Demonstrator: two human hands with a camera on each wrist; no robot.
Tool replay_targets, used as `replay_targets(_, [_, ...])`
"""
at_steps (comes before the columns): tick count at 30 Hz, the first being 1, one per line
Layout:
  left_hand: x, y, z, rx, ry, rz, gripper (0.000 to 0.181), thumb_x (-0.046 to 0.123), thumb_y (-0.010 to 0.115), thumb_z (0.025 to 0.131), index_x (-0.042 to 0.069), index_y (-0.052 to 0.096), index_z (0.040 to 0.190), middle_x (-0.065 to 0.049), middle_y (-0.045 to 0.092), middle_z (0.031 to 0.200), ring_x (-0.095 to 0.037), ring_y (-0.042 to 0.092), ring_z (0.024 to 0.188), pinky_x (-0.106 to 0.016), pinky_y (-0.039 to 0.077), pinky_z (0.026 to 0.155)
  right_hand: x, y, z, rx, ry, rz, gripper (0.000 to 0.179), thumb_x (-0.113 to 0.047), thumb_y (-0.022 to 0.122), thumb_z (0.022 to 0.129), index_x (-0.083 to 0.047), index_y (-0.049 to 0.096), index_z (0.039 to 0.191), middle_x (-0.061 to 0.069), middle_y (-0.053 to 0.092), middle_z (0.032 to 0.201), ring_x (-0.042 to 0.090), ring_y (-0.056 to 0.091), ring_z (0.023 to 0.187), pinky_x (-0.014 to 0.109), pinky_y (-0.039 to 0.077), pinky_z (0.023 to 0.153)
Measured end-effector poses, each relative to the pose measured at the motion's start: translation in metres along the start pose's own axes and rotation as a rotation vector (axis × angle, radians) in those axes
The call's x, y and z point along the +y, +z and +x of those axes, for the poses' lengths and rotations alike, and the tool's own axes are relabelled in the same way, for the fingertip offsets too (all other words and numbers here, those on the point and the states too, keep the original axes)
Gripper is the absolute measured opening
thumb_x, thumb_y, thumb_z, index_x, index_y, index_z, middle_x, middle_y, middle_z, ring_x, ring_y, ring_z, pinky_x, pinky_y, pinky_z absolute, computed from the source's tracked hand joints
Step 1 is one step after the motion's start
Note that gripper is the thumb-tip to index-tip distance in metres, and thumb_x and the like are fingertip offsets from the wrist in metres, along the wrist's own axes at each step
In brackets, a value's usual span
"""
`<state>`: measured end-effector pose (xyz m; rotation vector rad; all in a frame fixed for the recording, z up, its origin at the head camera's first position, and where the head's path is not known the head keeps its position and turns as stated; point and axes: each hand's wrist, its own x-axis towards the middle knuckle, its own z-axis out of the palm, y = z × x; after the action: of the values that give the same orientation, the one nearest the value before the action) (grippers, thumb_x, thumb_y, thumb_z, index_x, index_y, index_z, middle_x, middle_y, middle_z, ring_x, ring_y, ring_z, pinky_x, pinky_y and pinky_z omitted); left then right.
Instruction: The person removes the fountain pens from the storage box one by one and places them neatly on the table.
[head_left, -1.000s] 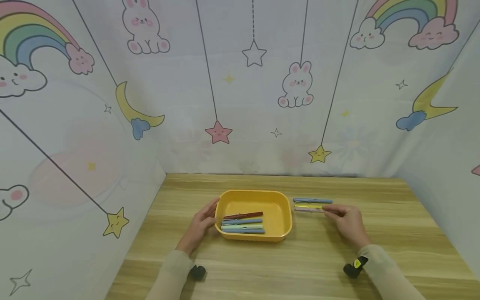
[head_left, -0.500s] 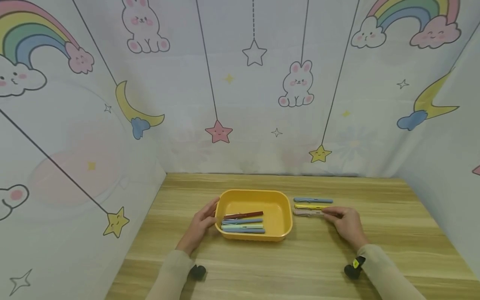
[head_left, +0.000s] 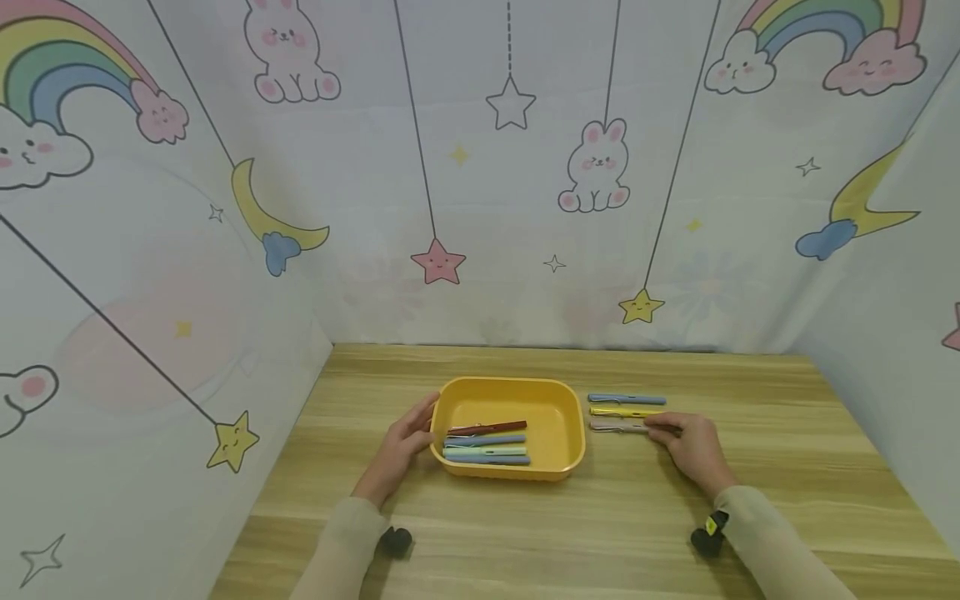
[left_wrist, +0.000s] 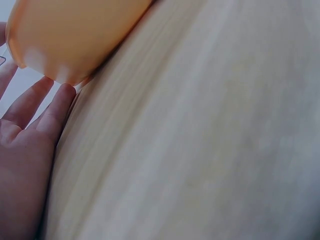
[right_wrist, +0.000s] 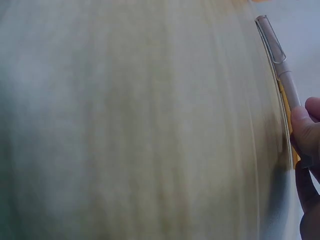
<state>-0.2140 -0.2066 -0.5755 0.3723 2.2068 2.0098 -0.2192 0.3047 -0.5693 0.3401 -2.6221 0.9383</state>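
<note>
My right hand [head_left: 693, 450] pinches the rear end of a pale pinkish-grey pen [head_left: 618, 427] at the table's right side. In the right wrist view the clip of this pen [right_wrist: 272, 42] shows, and thumb and fingers close on its barrel. Just behind it lie a yellow pen [head_left: 622, 412] and a blue pen [head_left: 626, 399], roughly parallel. My left hand [head_left: 397, 450] rests against the left side of a yellow tray [head_left: 510, 472]. Its fingertips touch the outer wall in the left wrist view, fingers fairly straight [left_wrist: 55, 112].
Inside the tray lie a dark red pen [head_left: 487, 428], a pale green pen [head_left: 483, 451] and blue pens [head_left: 487, 460], grouped at the front left. The wood-grain table [head_left: 540, 542] meets a printed curtain [head_left: 495, 317] at the back and sides.
My right hand has shifted the pale pen slightly toward me, widening its gap from the yellow pen. The left hand and tray stay in place.
</note>
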Motion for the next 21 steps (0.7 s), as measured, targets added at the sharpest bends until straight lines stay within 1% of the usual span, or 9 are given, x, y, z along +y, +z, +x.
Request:
replay_targets(9, [-0.0009,-0.0005,0.0001,0.001,-0.004,-0.003,0.067,0.006,0.055,0.101,0.024,0.040,0.163,-0.009,0.042,0.165,-0.028,0.040,0.152,-0.025,0.041,0.113,0.0007,-0.0019,0.0004,0.008,-0.027,-0.025,0.018,0.004,0.084,0.082,-0.006,0.084,0.098,0.013,0.081,0.098,0.039,0.077,0.095,0.055,0.060,0.080])
replay_targets(16, [-0.0013,-0.0006,0.0012,0.001,0.005,-0.001,0.067,0.006,0.056,0.101,0.024,0.041,0.163,-0.009,0.043,0.165,-0.029,0.040,0.152,-0.022,0.041,0.112,0.0027,-0.0030,0.0006,-0.032,-0.007,-0.021,0.018,0.004,0.082,0.084,-0.005,0.083,0.100,0.014,0.080,0.101,0.039,0.076,0.097,0.054,0.060,0.081])
replay_targets(21, [-0.0012,-0.0004,0.0010,0.002,-0.002,-0.004,0.066,0.007,0.056,0.101,0.024,0.041,0.163,-0.009,0.042,0.166,-0.029,0.040,0.152,-0.022,0.042,0.111,0.0027,-0.0036,0.0000,-0.056,0.006,-0.010,0.019,0.004,0.081,0.085,-0.005,0.083,0.101,0.015,0.080,0.103,0.039,0.076,0.098,0.053,0.060,0.082])
